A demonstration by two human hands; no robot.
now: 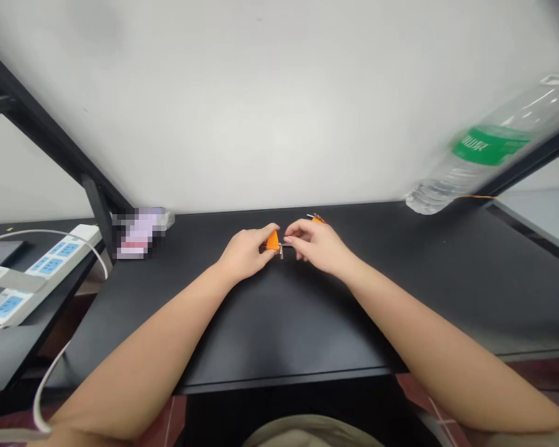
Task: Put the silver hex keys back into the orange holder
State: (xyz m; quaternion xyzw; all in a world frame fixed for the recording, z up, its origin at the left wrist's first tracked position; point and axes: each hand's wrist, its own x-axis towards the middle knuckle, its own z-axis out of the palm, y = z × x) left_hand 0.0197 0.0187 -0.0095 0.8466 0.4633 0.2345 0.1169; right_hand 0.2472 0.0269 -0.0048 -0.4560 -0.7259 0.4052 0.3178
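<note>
Over the middle of the black tabletop, my left hand (245, 256) is closed around a small orange block (272, 241). Thin metal pieces (282, 249) stick out from the block's right side; their exact kind is too small to tell. My right hand (323, 247) is closed in a pinch on one thin metal piece (287, 244) beside the block. Just behind the right hand, a second orange object (317, 219) with thin metal ends shows in part; the hand hides the rest.
At the right back stands a large clear bottle (489, 146) with a green label. A white power strip (51, 267) and a pale cable (41, 397) are on the left, by a black metal frame (97, 198). A blurred-out packet (140, 234) lies near the white wall.
</note>
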